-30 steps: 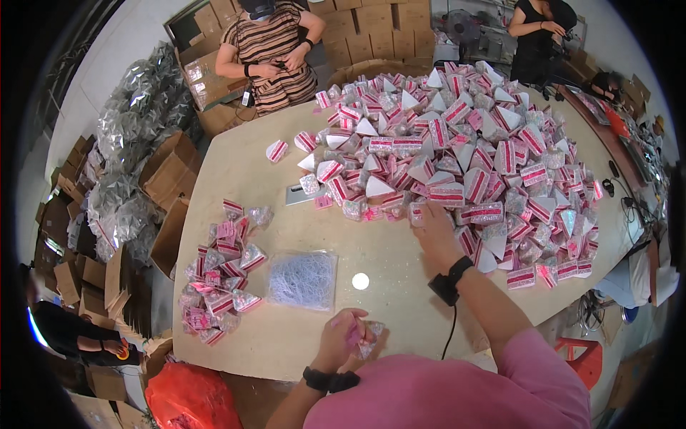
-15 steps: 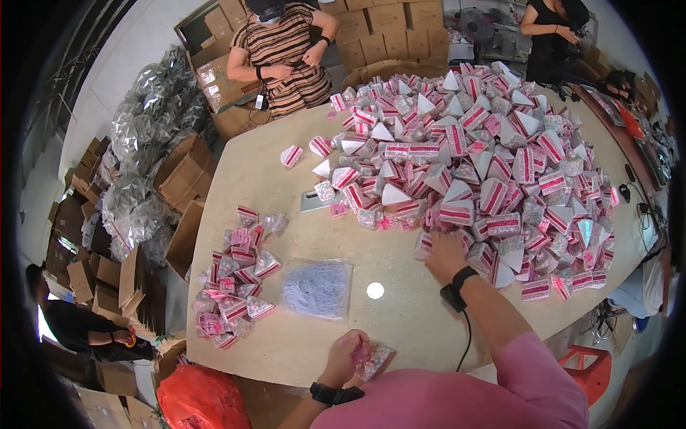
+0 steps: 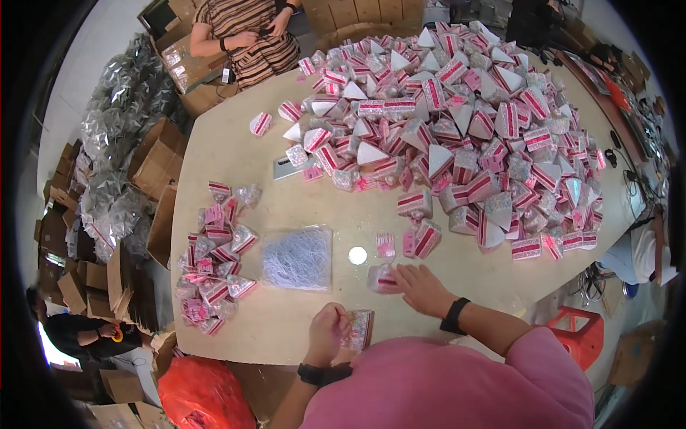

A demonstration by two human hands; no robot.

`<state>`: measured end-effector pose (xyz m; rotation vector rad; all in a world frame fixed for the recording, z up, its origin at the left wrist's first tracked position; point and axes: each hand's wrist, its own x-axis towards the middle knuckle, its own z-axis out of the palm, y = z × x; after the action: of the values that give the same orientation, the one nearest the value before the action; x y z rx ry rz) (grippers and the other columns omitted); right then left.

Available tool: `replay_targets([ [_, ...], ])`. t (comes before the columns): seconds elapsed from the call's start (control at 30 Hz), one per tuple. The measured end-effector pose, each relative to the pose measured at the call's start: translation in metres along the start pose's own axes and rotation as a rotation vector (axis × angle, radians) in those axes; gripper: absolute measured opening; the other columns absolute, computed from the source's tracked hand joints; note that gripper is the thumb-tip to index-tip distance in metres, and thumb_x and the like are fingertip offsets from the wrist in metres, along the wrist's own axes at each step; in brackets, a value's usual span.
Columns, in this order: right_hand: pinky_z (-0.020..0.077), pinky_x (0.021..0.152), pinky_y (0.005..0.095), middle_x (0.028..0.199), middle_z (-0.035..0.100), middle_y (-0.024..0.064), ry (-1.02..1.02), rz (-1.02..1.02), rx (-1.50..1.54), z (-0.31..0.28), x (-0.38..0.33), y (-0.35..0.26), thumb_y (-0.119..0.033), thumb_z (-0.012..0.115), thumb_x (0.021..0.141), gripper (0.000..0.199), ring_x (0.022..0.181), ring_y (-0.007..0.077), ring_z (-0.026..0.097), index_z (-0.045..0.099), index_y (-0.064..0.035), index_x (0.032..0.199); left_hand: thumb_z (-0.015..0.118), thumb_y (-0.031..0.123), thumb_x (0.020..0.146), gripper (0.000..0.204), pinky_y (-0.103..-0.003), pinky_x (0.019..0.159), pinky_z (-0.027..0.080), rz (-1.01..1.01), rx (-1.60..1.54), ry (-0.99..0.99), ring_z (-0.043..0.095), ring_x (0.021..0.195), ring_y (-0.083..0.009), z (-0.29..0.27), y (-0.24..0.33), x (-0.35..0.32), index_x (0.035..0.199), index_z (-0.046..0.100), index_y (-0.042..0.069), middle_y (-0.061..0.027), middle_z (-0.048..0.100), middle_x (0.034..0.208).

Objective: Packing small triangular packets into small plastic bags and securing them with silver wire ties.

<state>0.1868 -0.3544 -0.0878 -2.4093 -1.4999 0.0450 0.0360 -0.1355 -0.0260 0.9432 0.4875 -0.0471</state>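
Note:
My right hand [image 3: 426, 290] lies with its fingers stretched out, touching the right side of a clear wedge-shaped pack [image 3: 382, 279] on the table. My left hand [image 3: 329, 333] is curled closed near the table's front edge, and what its fingers hold is hidden. Right beside it is a glittery packet [image 3: 363, 329] with a red edge. Beyond my right hand lie a pink fork-like piece [image 3: 386, 245] and a pink-and-white striped wedge pack [image 3: 427, 239]. A clear bag of white shreds [image 3: 297, 259] rests left of them.
A big heap of striped wedge packs [image 3: 457, 121] covers the table's far right. A smaller pile [image 3: 214, 250] sits at the left. A flat silvery device [image 3: 291, 167] lies farther back. A person in stripes [image 3: 246, 43] stands across the table, and a red bag [image 3: 204, 397] is at lower left.
My right hand has come back from the heap toward me, and several packs now lie nearer me. My left hand stays close by the glittery packet. The whole view has shifted.

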Motion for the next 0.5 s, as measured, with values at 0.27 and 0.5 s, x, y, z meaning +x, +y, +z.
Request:
replay_targets([
  [0.27,0.0457,0.078,0.0430,0.097,0.057,0.0193,0.163,0.243,0.365,-0.009,-0.017,0.016,-0.009,0.053,0.083,0.024,0.091,0.0353,0.054,0.053,-0.0006,0.105,0.036,0.050,0.096,0.047,-0.025,0.053,0.033,-0.075,0.030,-0.018,0.035,0.053,-0.0124,-0.003,-0.001,-0.004,0.086,0.048,0.005,-0.0004,0.035,0.058],
  [0.5,0.0496,0.079,0.0404,0.098,0.053,0.0171,0.012,0.343,0.049,0.005,0.057,-0.003,-0.012,0.061,0.076,0.029,0.094,0.0319,0.055,0.054,0.0028,0.100,0.028,0.059,0.094,0.059,-0.024,0.048,0.033,0.012,-0.093,0.020,0.038,0.053,-0.0115,-0.006,-0.011,-0.009,0.089,0.049,0.004,-0.0010,0.039,0.061],
])
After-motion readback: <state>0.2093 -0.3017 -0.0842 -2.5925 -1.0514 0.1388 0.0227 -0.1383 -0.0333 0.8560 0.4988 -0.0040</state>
